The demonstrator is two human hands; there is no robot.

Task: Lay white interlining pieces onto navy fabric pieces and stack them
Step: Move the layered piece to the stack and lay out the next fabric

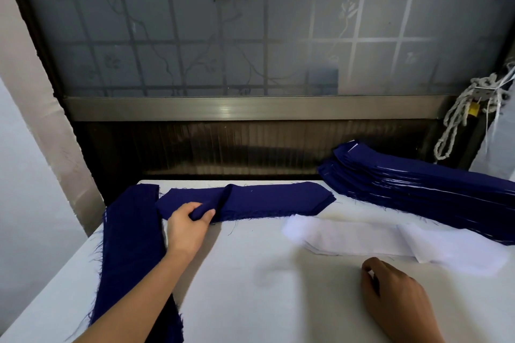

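Right hand curled, left hand pinching navy piece

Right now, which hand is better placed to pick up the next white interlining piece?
Right. The right hand holds nothing and sits just in front of the white interlining pieces, while the left hand is pinching a fold of the top navy piece farther away.
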